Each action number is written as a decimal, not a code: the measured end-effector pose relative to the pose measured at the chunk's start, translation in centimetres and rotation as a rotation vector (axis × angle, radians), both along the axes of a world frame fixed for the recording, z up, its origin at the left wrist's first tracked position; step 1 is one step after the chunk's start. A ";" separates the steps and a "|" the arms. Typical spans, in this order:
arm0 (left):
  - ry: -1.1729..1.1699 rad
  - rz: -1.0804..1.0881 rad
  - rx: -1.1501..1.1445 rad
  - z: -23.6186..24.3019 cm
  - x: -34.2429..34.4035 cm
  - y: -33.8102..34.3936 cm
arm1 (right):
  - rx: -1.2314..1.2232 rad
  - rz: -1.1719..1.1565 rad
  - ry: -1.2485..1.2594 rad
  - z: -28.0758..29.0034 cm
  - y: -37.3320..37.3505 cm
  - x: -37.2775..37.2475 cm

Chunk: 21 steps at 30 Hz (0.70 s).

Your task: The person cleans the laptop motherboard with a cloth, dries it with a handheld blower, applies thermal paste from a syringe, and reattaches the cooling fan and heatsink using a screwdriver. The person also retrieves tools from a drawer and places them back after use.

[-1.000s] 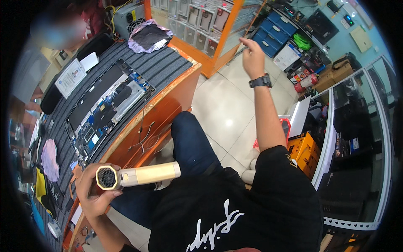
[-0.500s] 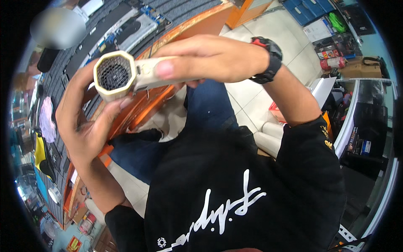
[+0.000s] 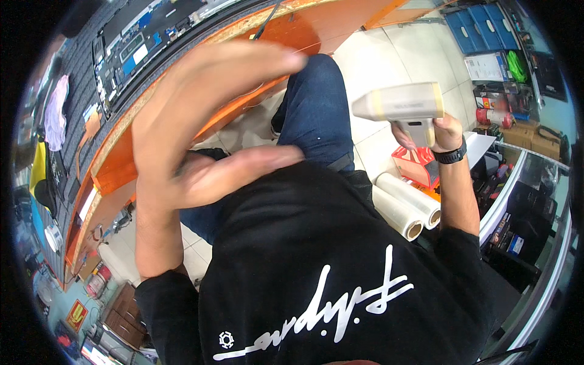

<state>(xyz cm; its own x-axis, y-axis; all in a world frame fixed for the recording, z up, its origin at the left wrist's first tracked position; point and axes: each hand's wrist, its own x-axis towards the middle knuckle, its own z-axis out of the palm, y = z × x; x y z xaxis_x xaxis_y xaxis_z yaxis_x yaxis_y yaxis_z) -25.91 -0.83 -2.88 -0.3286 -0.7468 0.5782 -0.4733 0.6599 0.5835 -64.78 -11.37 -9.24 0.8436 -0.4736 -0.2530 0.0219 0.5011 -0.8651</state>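
Note:
Over on the right, my right hand (image 3: 449,131) is wrapped round the handle of a cream handheld blower (image 3: 401,102), its tapered nozzle pointing left. A small dark port shows on the handle. My left hand (image 3: 194,121), slightly blurred, hangs in front of the bench with thumb and fingers spread apart and nothing between them. Beyond it on the bench lies an opened laptop (image 3: 131,55) with its circuit boards bare.
The wooden bench edge (image 3: 112,155) curves along my left, topped by a ribbed grey mat (image 3: 79,112). A lilac cloth (image 3: 58,115) lies there. To my right are clear film rolls (image 3: 398,210), a red box (image 3: 417,165), a glass display case (image 3: 517,161) and blue drawers (image 3: 480,27).
Both hands were on the blower near the bench. My left hand has let go and opened, while my right hand has carried the blower far to the right.

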 end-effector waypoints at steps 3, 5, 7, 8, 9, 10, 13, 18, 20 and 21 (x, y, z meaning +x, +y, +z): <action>0.112 0.060 0.092 -1.7 2.0 2.6 | 0.092 -0.017 0.162 -2.8 0.5 -3.6; 0.122 0.160 0.153 -3.5 3.2 4.2 | 0.141 -0.015 0.223 -4.5 1.1 -4.7; 0.131 0.215 0.173 -4.7 4.1 5.4 | 0.194 -0.028 0.266 -6.0 1.7 -5.3; 0.136 0.223 0.164 -5.2 4.4 5.8 | 0.206 -0.040 0.260 -6.7 2.0 -5.3; 0.141 0.231 0.154 -5.5 4.6 6.2 | 0.219 -0.051 0.256 -7.3 2.3 -5.3; 0.174 0.244 0.173 -5.5 4.6 6.7 | 0.232 -0.061 0.251 -7.9 2.6 -5.4; 0.203 0.284 0.225 -5.3 4.6 8.0 | 0.240 -0.074 0.247 -9.0 3.1 -5.0; 0.174 0.267 0.225 -5.7 4.4 8.3 | 0.223 -0.054 0.261 -9.6 3.5 -4.2; 0.153 0.265 0.319 -6.1 3.9 8.1 | 0.216 -0.059 0.264 -9.9 3.6 -4.1; 0.132 0.265 0.404 -6.3 3.3 7.8 | 0.214 -0.055 0.262 -10.1 3.6 -4.1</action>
